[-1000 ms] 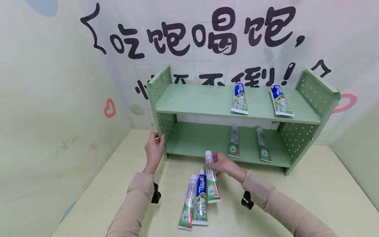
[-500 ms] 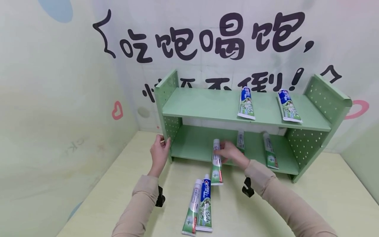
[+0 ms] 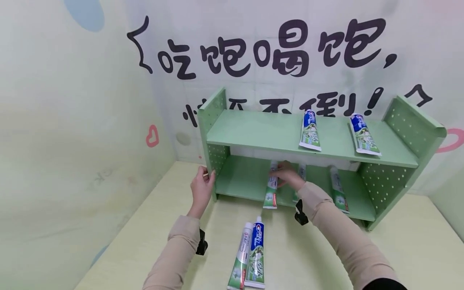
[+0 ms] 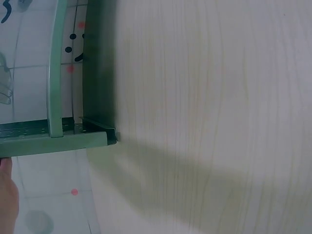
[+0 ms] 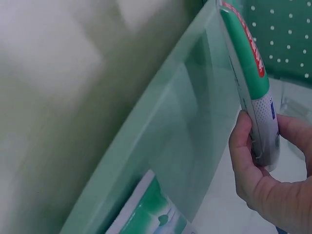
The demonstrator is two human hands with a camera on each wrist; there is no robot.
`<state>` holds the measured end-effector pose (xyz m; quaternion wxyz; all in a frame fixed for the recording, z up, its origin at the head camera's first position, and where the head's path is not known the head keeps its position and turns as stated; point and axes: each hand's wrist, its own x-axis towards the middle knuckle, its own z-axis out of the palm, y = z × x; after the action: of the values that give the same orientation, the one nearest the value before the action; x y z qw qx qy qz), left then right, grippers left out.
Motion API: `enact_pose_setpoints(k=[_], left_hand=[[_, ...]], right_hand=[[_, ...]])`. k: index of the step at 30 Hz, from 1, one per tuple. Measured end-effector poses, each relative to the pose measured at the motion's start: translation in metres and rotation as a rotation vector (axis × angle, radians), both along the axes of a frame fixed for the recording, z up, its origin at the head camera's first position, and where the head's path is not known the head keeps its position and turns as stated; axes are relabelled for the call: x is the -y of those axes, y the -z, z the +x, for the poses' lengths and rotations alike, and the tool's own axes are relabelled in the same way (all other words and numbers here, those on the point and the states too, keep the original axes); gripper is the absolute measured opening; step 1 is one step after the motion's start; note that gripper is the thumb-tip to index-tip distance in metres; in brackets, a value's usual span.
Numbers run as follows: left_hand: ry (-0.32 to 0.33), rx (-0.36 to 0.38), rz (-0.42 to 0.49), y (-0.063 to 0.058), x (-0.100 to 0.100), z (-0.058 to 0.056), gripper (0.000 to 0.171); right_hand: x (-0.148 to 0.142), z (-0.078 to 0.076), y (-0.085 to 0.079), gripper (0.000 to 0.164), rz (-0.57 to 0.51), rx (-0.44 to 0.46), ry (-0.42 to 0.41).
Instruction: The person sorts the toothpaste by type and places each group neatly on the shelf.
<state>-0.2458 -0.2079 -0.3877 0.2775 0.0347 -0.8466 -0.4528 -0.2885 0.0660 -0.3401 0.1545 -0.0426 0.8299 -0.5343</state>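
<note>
My right hand [image 3: 288, 175] pinches a silver-and-green toothpaste tube [image 3: 271, 195] near its cap end, over the front of the lower shelf. In the right wrist view, the thumb and fingers are on either side of that tube [image 5: 253, 73]. My left hand [image 3: 203, 189] holds the left side panel of the green two-tier rack [image 3: 253, 127] at its front edge; the left wrist view catches only part of that hand [image 4: 7, 200]. On the table in front lie another silver-and-green tube [image 3: 240, 257] and a blue-and-green toothpaste tube [image 3: 256, 253], side by side.
Two blue-and-green tubes, one left [image 3: 309, 131] and one right [image 3: 364, 135], lie on the top shelf. On the lower shelf are a silver-and-green tube [image 3: 338, 189] at right and another partly behind my right hand. The lettered wall [image 3: 253, 80] stands behind the rack.
My right hand has carried the tube up and forward from the table to the lower shelf. The left hand stays at the panel. The head view has shifted slightly.
</note>
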Motion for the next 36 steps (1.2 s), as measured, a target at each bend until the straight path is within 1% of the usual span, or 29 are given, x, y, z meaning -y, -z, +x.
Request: enact_pose_setpoints(k=[2,6,8,9,10,11,13,15,16,17,18,20,21,22,23,28,30,31,32,33,34,35,36], left_hand=[[0.003,-0.007,-0.002,0.001,-0.002,0.000,0.019],[0.004,-0.017,0.002,0.000,-0.003,-0.001,0.018],[0.007,-0.016,0.003,-0.001,-0.004,-0.002,0.018],[0.009,-0.014,0.003,-0.001,-0.005,-0.002,0.019],[0.013,-0.012,0.002,-0.001,-0.006,-0.002,0.019],[0.015,-0.007,0.005,0.000,-0.007,-0.001,0.020],[0.018,0.003,0.010,0.000,-0.008,0.000,0.021],[0.015,0.009,0.016,0.001,-0.008,0.002,0.021],[0.012,0.010,0.020,0.001,-0.009,0.003,0.020],[0.010,0.010,0.024,0.002,-0.009,0.003,0.020],[0.010,0.007,0.022,0.002,-0.009,0.003,0.020],[0.011,0.000,0.021,0.002,-0.009,0.003,0.019],[0.013,-0.004,0.020,0.002,-0.009,0.003,0.019],[0.015,-0.009,0.021,0.002,-0.009,0.003,0.019],[0.016,-0.014,0.019,0.002,-0.009,0.003,0.019],[0.019,-0.024,0.005,0.002,-0.009,0.003,0.019],[0.023,-0.022,-0.002,0.003,-0.009,0.004,0.019],[0.022,-0.021,-0.004,0.003,-0.008,0.004,0.020],[0.023,-0.023,-0.005,0.003,-0.007,0.004,0.020],[0.019,-0.023,-0.006,0.002,-0.006,0.004,0.020],[0.016,-0.024,-0.006,0.002,-0.005,0.004,0.020],[0.013,-0.026,-0.006,0.001,-0.003,0.004,0.020],[0.006,-0.027,-0.008,0.000,-0.002,0.004,0.020]], right_hand=[[-0.002,-0.003,-0.002,0.044,0.002,0.015,0.014],[-0.005,-0.011,-0.006,0.043,-0.012,0.033,0.006],[-0.006,-0.019,-0.002,0.044,-0.015,0.056,0.018],[-0.009,-0.031,0.011,0.044,-0.053,0.042,0.002],[-0.012,-0.042,0.022,0.046,-0.057,0.056,0.002],[-0.015,-0.058,0.039,0.047,-0.062,0.070,-0.003],[-0.024,-0.100,0.085,0.050,-0.080,0.087,-0.006],[-0.033,-0.146,0.136,0.058,-0.106,0.109,-0.002],[-0.035,-0.165,0.156,0.065,-0.089,0.140,0.023],[-0.038,-0.185,0.180,0.070,-0.103,0.145,0.032],[-0.041,-0.201,0.198,0.076,-0.125,0.146,0.041],[-0.043,-0.216,0.213,0.089,-0.150,0.171,0.074],[-0.044,-0.219,0.216,0.092,-0.156,0.168,0.076],[-0.043,-0.218,0.215,0.092,-0.159,0.166,0.084],[-0.042,-0.213,0.209,0.091,-0.159,0.162,0.093],[-0.034,-0.172,0.165,0.065,-0.089,0.145,0.089],[-0.032,-0.161,0.153,0.054,-0.072,0.134,0.058],[-0.030,-0.154,0.145,0.053,-0.075,0.146,0.058],[-0.028,-0.149,0.139,0.049,-0.066,0.133,0.047],[-0.026,-0.142,0.129,0.048,-0.056,0.134,0.038],[-0.023,-0.138,0.122,0.047,-0.056,0.120,0.017],[-0.020,-0.129,0.108,0.048,-0.030,0.117,0.006],[-0.015,-0.116,0.091,0.048,0.006,0.116,0.005]])
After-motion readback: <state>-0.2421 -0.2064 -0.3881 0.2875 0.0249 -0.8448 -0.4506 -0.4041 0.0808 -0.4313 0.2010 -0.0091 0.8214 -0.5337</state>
